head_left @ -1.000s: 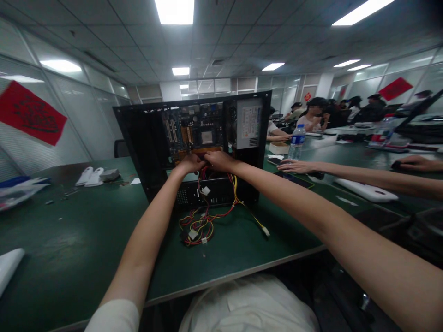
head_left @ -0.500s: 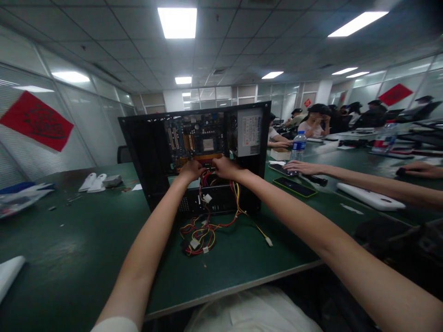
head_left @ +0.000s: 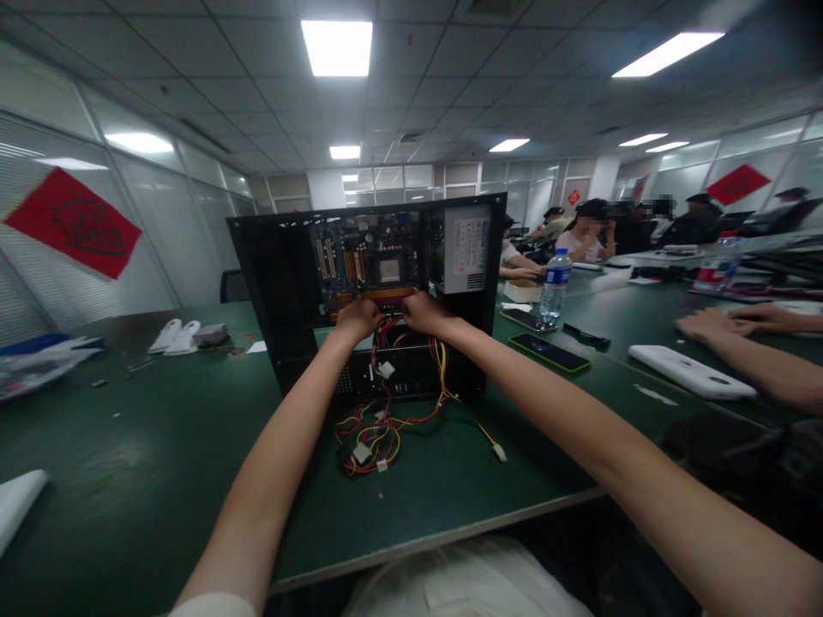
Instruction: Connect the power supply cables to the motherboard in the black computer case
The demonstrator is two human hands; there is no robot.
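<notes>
An open black computer case (head_left: 270, 343) stands in front of me, with a motherboard (head_left: 369, 244) inside and a silver power supply (head_left: 465, 248) at its upper right. Both my hands reach in at the board's lower edge, by orange memory slots (head_left: 389, 294). My left hand (head_left: 360, 320) is closed at the left end of the slots, and my right hand (head_left: 425, 314) is closed near the right end. What the fingertips grip is hidden. Red and black cables run between the hands. A loose bundle of coloured power cables (head_left: 369, 446) with white connectors lies before the case.
Right of the case are two phones (head_left: 549, 352), a water bottle (head_left: 555, 287) and a long white object (head_left: 691, 371). A co-worker's hands (head_left: 720, 324) rest at the far right. White pieces (head_left: 180, 338) and a grey block (head_left: 211, 334) lie left on the green table (head_left: 116, 471).
The co-worker's outstretched hand has drawn back to the right, away from the phones. My hands stay at the memory slots with hardly any visible shift. The view has tilted slightly.
</notes>
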